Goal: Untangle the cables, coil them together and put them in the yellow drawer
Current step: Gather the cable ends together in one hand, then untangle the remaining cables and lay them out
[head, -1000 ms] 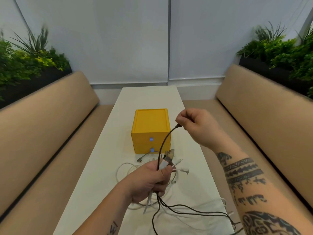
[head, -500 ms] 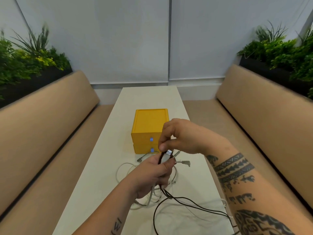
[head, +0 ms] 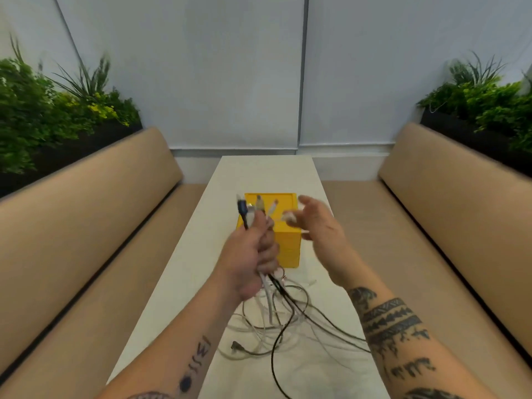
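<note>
left hand (head: 253, 254) raised w/ fist on cables (head: 276, 315), plug ends blurred; right hand (head: 316, 223) now open.

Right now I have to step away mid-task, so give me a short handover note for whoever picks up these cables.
Left hand: fisted round the gathered cable ends, plugs sticking up above it.
Right hand: open, fingers spread, beside the plugs; it looks empty, but blur hides detail.
Cables: black and white runs hang from the fist into a loose tangle on the white table.
Yellow drawer unit: behind the hands, shut.
Done: ends collected.
Left: untangle, coil together, open a drawer, stow.
</note>
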